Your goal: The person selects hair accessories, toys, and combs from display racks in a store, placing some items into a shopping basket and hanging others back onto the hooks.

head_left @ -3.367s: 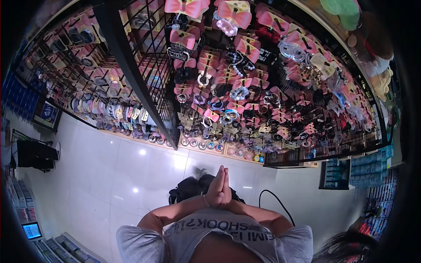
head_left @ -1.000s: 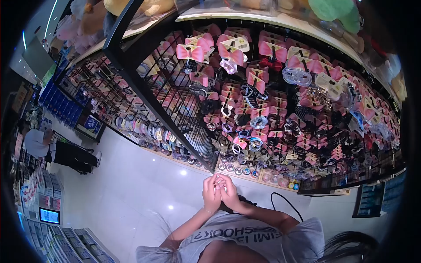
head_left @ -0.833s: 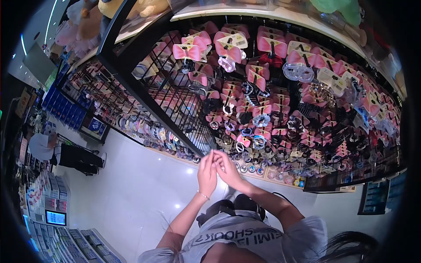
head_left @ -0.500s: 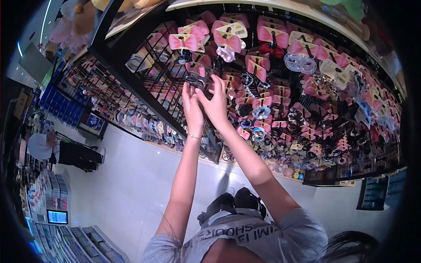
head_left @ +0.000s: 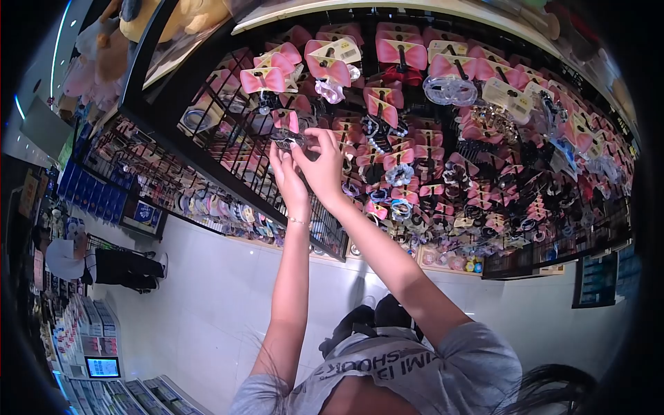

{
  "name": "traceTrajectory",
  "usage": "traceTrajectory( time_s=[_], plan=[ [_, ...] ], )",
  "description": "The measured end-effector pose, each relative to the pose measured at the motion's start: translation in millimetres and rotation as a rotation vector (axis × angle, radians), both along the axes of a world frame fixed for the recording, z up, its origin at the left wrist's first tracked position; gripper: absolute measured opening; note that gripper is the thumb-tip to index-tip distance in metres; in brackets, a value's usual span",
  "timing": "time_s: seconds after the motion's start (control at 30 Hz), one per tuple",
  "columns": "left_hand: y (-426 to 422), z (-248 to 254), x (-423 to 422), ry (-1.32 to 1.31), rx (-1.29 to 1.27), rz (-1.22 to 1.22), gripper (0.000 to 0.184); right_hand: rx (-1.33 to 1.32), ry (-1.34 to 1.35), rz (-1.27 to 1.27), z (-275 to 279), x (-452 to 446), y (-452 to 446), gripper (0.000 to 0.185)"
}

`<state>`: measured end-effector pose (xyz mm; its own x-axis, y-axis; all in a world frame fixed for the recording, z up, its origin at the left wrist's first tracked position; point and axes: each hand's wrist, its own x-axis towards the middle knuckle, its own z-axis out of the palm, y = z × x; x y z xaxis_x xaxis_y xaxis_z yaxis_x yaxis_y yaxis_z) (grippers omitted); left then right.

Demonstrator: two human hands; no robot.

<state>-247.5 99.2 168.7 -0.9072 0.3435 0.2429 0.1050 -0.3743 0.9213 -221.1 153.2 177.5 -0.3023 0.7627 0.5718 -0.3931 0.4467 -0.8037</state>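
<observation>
A dark hair clip (head_left: 288, 140) with a pale glint sits at the fingertips of both hands. It hangs at a pink bow-shaped card (head_left: 286, 120) in front of the rack's left part. My left hand (head_left: 288, 181) supports the clip from below and the left, its fingers stretched up against it. From the right, my right hand (head_left: 322, 164) closes its thumb and bent fingers on the clip. Part of the clip is hidden behind the fingertips, and its exact shape is too small to make out.
Rows of hair accessories on pink bow cards (head_left: 401, 54) fill the black wire rack. A black frame post (head_left: 207, 162) runs close to my left hand. Plush toys (head_left: 200, 17) lie on top. To the left, a person (head_left: 104, 263) stands beside other shelves.
The view has turned slightly, so the rack and my hands appear further left. My right hand's fingers have bent in closer around the clip.
</observation>
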Motion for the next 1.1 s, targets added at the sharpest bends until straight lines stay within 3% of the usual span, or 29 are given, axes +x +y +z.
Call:
traceTrajectory(
  time_s=[0.27, 0.7, 0.93, 1.1],
  plan=[
    [-8, -2, 5, 0.088, 0.092, 0.129, 0.035, -0.015, -0.059, 0.087, 8, 14, -5, 0.026],
    [4, -9, -4, -0.069, 0.103, -0.028, 0.044, -0.107, -0.070, 0.129, -10, -6, 6, 0.027],
    [2, -8, 5, -0.051, 0.071, 0.029, 0.043, -0.002, -0.058, 0.117, -12, 4, 4, 0.027],
    [-17, -1, 29, -0.017, 0.165, 0.028, 0.037, -0.247, 0.083, 0.362, -10, 36, -5, 0.028]
  ],
)
